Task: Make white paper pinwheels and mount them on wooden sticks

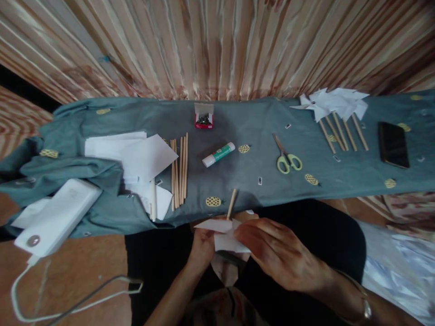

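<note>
A white paper pinwheel (224, 243) is held over my lap, just off the near edge of the table. My left hand (200, 251) grips its left side, with the fingertips partly hidden by the paper. Closed fingers of my right hand (283, 253) press on the pinwheel's right side and cover part of it. Beyond the paper a thin wooden stick (232, 203) sticks out toward the table; how it joins the paper is hidden. Several white pinwheels on wooden sticks (335, 105) lie at the far right of the table.
On the green cloth (238, 176) are a glue stick (219, 155), an open red box of small metal pins (204, 120), scissors (288, 162) and a phone (394, 145). Wooden sticks (183, 167), white paper sheets (146, 156) and a cabled white power bank (59, 215) are left.
</note>
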`<state>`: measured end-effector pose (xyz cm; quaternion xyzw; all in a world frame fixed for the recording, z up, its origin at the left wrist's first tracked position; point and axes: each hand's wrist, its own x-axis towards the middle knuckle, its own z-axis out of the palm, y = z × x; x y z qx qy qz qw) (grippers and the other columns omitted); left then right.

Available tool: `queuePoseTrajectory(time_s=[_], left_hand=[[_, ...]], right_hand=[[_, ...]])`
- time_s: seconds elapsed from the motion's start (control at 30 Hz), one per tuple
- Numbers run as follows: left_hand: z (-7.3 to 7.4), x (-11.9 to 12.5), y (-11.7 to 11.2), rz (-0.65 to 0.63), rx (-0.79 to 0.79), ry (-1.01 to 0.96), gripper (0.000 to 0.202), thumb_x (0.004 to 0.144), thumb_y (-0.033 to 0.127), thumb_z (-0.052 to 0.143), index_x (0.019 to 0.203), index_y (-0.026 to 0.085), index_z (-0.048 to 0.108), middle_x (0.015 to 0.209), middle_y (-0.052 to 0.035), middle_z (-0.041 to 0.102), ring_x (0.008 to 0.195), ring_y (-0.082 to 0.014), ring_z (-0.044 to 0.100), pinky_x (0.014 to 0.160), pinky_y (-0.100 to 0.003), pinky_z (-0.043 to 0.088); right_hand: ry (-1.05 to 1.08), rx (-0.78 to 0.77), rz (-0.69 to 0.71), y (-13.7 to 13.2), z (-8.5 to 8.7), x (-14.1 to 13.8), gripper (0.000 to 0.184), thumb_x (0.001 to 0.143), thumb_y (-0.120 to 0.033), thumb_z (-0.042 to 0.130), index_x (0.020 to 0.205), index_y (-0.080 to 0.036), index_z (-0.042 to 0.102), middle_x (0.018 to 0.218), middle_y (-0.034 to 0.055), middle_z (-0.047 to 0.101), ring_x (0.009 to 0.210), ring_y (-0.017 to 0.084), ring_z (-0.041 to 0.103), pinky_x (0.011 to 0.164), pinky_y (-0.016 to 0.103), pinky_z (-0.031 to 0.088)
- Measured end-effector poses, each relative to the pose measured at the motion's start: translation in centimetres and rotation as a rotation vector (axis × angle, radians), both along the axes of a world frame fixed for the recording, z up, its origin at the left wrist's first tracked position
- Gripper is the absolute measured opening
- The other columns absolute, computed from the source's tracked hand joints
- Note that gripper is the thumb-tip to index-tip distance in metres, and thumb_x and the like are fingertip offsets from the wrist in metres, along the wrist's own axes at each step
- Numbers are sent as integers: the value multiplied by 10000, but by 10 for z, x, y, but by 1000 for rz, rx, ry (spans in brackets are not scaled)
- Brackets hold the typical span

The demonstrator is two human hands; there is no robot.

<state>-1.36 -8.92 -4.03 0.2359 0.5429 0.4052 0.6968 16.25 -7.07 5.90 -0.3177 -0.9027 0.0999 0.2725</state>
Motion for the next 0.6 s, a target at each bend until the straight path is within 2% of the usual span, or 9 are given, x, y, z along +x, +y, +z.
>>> queuePoseTrajectory(time_s=[0.1, 0.3, 0.43, 0.5, 0.6], left_hand=[[-4, 1, -4, -6, -27, 4, 187, 589, 329, 765, 532, 168, 688, 524, -6, 638, 494, -118, 510, 535, -227, 422], [-7, -3, -6, -103, -89, -5, 258, 646, 398, 757, 717, 150, 759, 592, -25, 666, 579, -137, 568, 634, -249, 445], [-15, -4, -10, -99, -139, -18, 257, 636, 397, 772, 695, 148, 751, 611, -26, 663, 594, -135, 567, 651, -252, 445], [-19, -4, -11, -84, -166, -44, 262, 632, 403, 770, 671, 145, 742, 627, -32, 667, 608, -138, 570, 656, -252, 443], [-18, -6, -13, -54, -214, -99, 298, 623, 400, 771, 775, 144, 756, 682, -44, 691, 644, -151, 586, 668, -256, 445]], right_hand=[[1, -64, 7, 9, -9, 0, 263, 895, -66, 476, 1138, -78, 578, 954, 106, 729, 961, 208, 673, 878, 340, 555], [89, -167, -100, 17, -27, 2, 255, 883, -89, 550, 1137, -117, 558, 920, 99, 724, 877, 189, 682, 771, 302, 572], [169, -236, -139, 14, -33, 3, 357, 850, -57, 592, 1194, -136, 537, 940, 93, 728, 887, 182, 683, 773, 295, 572], [220, -309, -150, 11, -33, 3, 378, 843, -59, 604, 1202, -160, 542, 957, 79, 730, 907, 175, 687, 792, 288, 571], [292, -509, -219, 10, -30, 5, 334, 842, -112, 632, 1157, -210, 580, 945, 39, 734, 842, 141, 701, 750, 233, 571]])
